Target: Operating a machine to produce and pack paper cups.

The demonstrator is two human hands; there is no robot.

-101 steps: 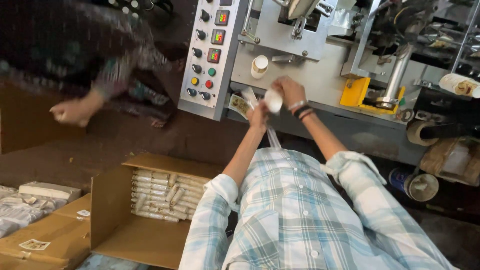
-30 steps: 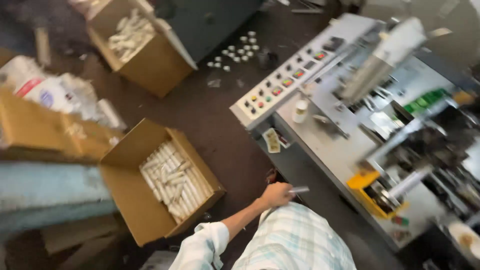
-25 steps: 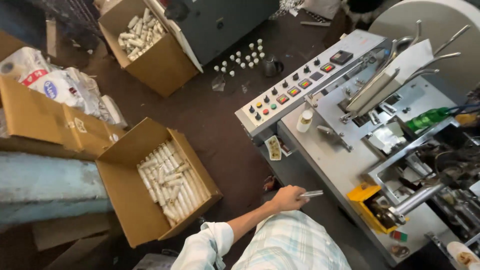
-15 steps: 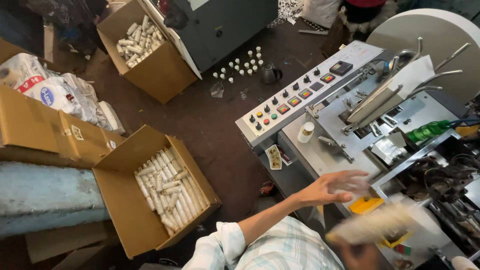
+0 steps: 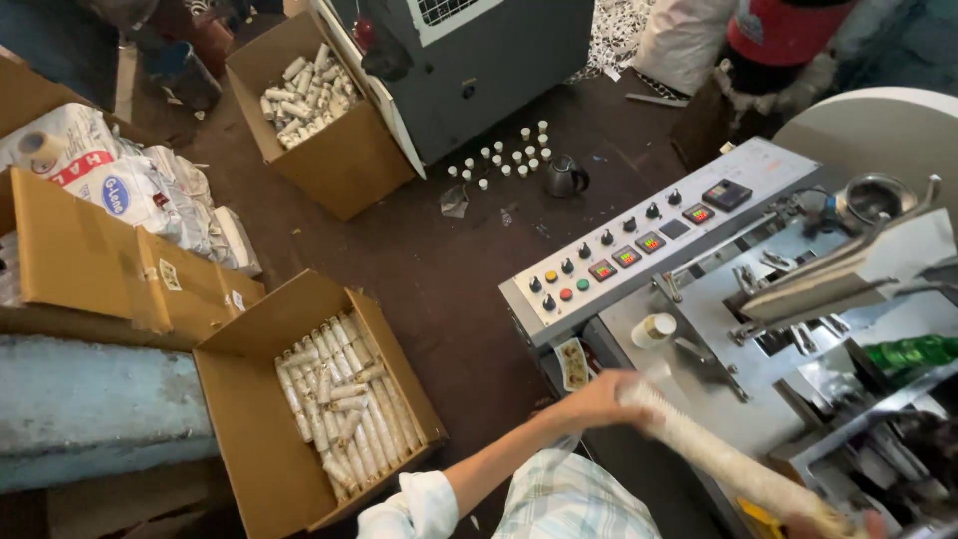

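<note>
Long whitish stack of nested paper cups (image 5: 728, 461), motion-blurred, spans the lower right of the frame, lying at a slant over the grey machine deck (image 5: 699, 389). Left hand (image 5: 599, 399) closes around its upper end, just right of lower centre; right hand (image 5: 848, 524) barely shows at the bottom right edge, at the stack's lower end, and whether it grips or only props cannot be told. Risk, as a judgement: the stack is held only at its two ends, so the middle could sag or separate and spill cups onto the deck or dark floor (image 5: 439, 269). A swing could also knock the small white bottle (image 5: 654, 329) beside the slanted control panel (image 5: 639, 255), or brush its buttons. Open carton of rolled stacks (image 5: 344, 399) sits at lower left, well apart from both hands.
</note>
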